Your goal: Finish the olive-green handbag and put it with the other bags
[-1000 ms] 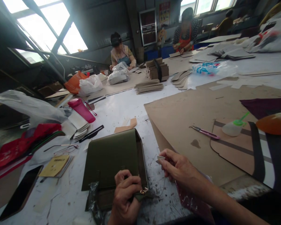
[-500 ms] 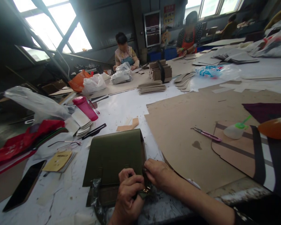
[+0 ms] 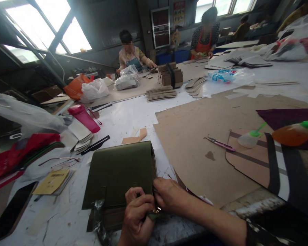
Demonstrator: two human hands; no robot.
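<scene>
A dark green bag (image 3: pixel 118 174) with a smooth flap lies on the white table near its front edge. My left hand (image 3: pixel 140 213) is closed on the bag's lower right corner, fingers curled over it. Against the bag's right side, my right hand (image 3: pixel 169 194) is pinched; what its fingertips hold is hidden. A small gold-coloured metal fitting (image 3: pixel 157 210) on a green strap shows between the two hands. Clear plastic wrapping (image 3: pixel 99 218) covers a strap at the bag's lower left.
Left: a phone (image 3: pixel 12 212), yellow notepad (image 3: pixel 52 181), glasses (image 3: pixel 59 162) and pink bottle (image 3: pixel 84 118). Right: brown sheet (image 3: pixel 190 136), pink-handled tool (image 3: pixel 222 144) and two squeeze bottles. Stacked pieces (image 3: pixel 161 93) lie farther back; two people work across the table.
The view has shifted slightly, so most things sit farther left. Both hands remain at the bag's right corner. The person across at left has stretched an arm toward the stacked pieces.
</scene>
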